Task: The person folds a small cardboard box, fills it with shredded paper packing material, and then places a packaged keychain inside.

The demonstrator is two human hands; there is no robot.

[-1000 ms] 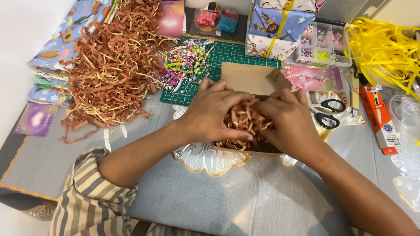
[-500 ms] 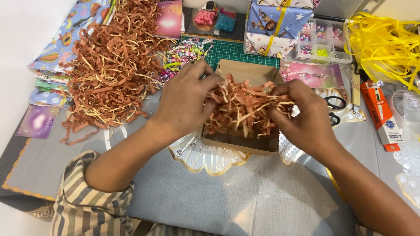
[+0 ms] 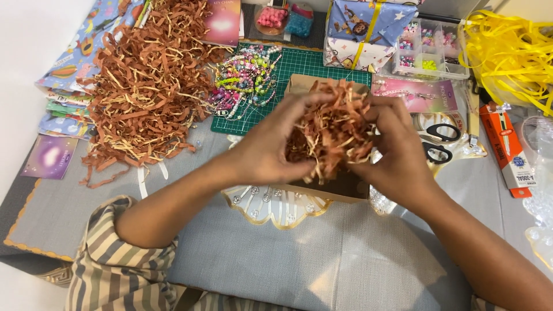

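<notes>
Both my hands hold one clump of brown shredded paper (image 3: 334, 129) lifted just above a small open cardboard box (image 3: 340, 190). My left hand (image 3: 271, 147) cups the clump from the left, fingers curled into it. From the right, my right hand (image 3: 397, 152) presses against the same clump. The box sits on a clear scalloped tray with gold trim (image 3: 271, 210) on the grey cloth. The box's inside is mostly hidden by the paper and my hands.
A big heap of brown shredded paper (image 3: 144, 86) lies at left, colourful beaded chains (image 3: 245, 80) on a green cutting mat (image 3: 299, 60). Black scissors (image 3: 440, 141), a wrapped gift box (image 3: 368, 29), a bead organiser (image 3: 429, 49), yellow ribbon (image 3: 507, 52) and an orange box (image 3: 507, 150) sit at right.
My hands went from pressing the shredded paper down inside the box to spreading apart, then gathering the clump and lifting it above the box.
</notes>
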